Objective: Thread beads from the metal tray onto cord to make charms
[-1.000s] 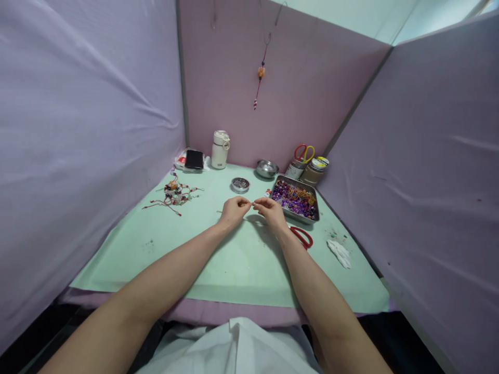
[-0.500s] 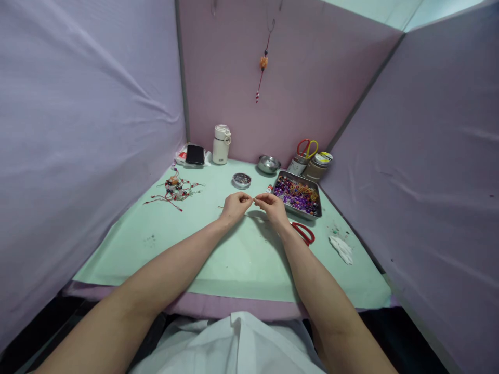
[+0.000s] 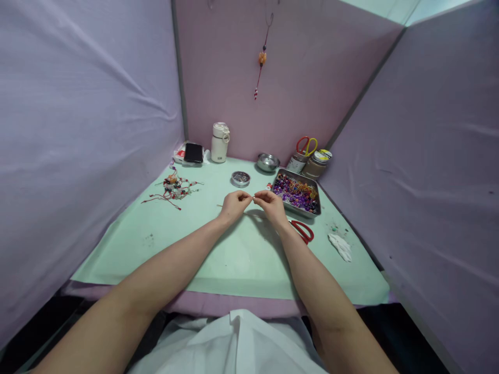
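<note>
My left hand [image 3: 235, 204] and my right hand [image 3: 270, 205] meet fingertip to fingertip above the middle of the green table. Thumb and forefinger of each are pinched together, on something too small to make out. A thin tan stick or cord end [image 3: 220, 205] shows just left of my left hand. Beside my right wrist lie red-handled scissors [image 3: 302, 231], partly hidden by the forearm. A metal tray [image 3: 301, 212] of purple and orange beaded strings stands right of my right hand. Behind my hands sits a small round dish [image 3: 240, 179] of tiny pieces.
Beaded strings [image 3: 176, 187] lie on the left. At the back are a phone [image 3: 194, 153], white bottle [image 3: 220, 143], metal bowl [image 3: 267, 162], jar [image 3: 316, 164] and upright scissors [image 3: 306, 146]. A white cloth [image 3: 340, 246] lies right. A beaded charm [image 3: 262, 58] hangs above.
The view has shifted slightly, so the whole scene sits a little higher and further left. Both hands keep the same pinched pose, fingertips together.
</note>
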`<control>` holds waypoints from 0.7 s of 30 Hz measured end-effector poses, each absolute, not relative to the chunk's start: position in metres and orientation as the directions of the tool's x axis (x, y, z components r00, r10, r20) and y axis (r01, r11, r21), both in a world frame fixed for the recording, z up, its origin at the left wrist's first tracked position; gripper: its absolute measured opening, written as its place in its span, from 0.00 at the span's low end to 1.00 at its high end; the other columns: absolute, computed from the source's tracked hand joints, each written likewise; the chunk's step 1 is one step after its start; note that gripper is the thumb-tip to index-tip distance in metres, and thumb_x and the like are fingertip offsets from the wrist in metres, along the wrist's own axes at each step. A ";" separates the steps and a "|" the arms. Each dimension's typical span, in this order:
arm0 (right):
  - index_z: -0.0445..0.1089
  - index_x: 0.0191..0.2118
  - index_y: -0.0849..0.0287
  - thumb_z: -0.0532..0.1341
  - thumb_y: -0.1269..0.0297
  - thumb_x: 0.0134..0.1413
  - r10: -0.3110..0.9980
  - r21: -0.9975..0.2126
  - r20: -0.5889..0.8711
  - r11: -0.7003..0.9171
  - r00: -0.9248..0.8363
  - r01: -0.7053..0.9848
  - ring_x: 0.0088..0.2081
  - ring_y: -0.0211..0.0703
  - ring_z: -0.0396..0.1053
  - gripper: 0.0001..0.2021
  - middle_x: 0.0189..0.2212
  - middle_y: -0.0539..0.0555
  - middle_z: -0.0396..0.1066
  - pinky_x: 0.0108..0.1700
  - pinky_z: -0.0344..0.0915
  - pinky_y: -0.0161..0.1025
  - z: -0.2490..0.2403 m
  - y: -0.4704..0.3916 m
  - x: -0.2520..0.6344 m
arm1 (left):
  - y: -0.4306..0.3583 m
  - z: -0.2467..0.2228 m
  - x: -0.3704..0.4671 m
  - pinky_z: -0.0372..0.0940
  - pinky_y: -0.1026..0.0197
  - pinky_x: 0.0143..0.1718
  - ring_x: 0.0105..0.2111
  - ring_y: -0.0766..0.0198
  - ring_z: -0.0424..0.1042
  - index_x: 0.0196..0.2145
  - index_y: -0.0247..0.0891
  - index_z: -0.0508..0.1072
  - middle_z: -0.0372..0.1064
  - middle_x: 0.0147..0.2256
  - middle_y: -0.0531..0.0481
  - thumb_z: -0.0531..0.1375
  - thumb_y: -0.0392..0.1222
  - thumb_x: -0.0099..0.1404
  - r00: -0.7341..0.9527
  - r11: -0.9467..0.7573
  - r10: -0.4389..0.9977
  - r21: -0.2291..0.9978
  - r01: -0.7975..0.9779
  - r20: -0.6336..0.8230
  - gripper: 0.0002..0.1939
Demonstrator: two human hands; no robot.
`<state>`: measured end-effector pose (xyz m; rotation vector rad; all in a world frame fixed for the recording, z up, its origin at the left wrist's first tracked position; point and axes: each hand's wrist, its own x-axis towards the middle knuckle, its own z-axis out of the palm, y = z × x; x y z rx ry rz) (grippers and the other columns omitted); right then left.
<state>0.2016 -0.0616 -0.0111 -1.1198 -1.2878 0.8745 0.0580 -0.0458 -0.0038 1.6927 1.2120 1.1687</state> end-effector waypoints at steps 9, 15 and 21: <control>0.67 0.39 0.57 0.64 0.58 0.43 0.913 -0.896 0.394 0.355 0.108 0.265 0.33 0.42 0.70 0.15 0.31 0.53 0.73 0.36 0.65 0.39 -0.015 -0.060 0.202 | -0.041 -0.009 0.058 0.56 0.63 0.28 0.25 0.66 0.64 0.26 0.35 0.73 0.68 0.23 0.51 0.56 0.46 0.55 0.177 -0.244 0.962 0.943 0.225 0.206 0.12; 0.67 0.42 0.57 0.62 0.57 0.47 0.882 -0.833 0.463 0.399 0.087 0.383 0.34 0.42 0.70 0.16 0.32 0.54 0.73 0.34 0.62 0.38 -0.011 -0.066 0.199 | -0.040 -0.010 0.059 0.52 0.63 0.24 0.21 0.68 0.58 0.23 0.35 0.72 0.63 0.19 0.53 0.53 0.52 0.57 0.213 -0.184 0.967 0.961 0.204 0.140 0.18; 0.66 0.44 0.57 0.61 0.59 0.49 0.869 -0.787 0.494 0.435 0.024 0.437 0.35 0.41 0.69 0.15 0.34 0.54 0.73 0.36 0.62 0.38 -0.012 -0.067 0.200 | -0.043 -0.009 0.060 0.52 0.63 0.26 0.22 0.68 0.59 0.25 0.34 0.73 0.63 0.20 0.52 0.57 0.52 0.53 0.241 -0.134 0.966 0.982 0.135 0.098 0.16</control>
